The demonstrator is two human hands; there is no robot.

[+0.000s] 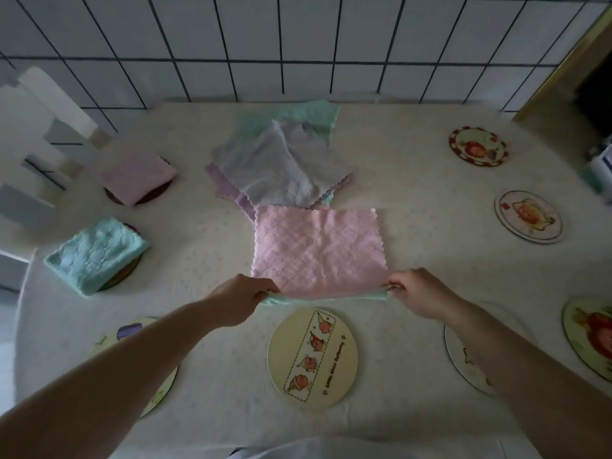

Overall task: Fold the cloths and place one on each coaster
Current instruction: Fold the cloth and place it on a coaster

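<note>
We see bare tablecloth (pixel 205 246) open between the pink cloth (pixel 318 250) and the left folded cloths; the unfolded cloth pile (pixel 281 160) blocks the far side.

Both bare forearms reach up from the lower corners toward frame centre. The left hand (pixel 243 301) and right hand (pixel 419 293), knuckles up, pinch with curled fingers.

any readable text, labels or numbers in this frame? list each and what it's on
Nearest round coaster: one line of print runs along its picture strip; it seems to start "Little", the rest is too blurred to read.
Other picture coasters, such as the far right one and the one below it: drawings only, any lettering too small to tell.
Cloths, including the pink cloth both hands hold: no text visible.
</note>
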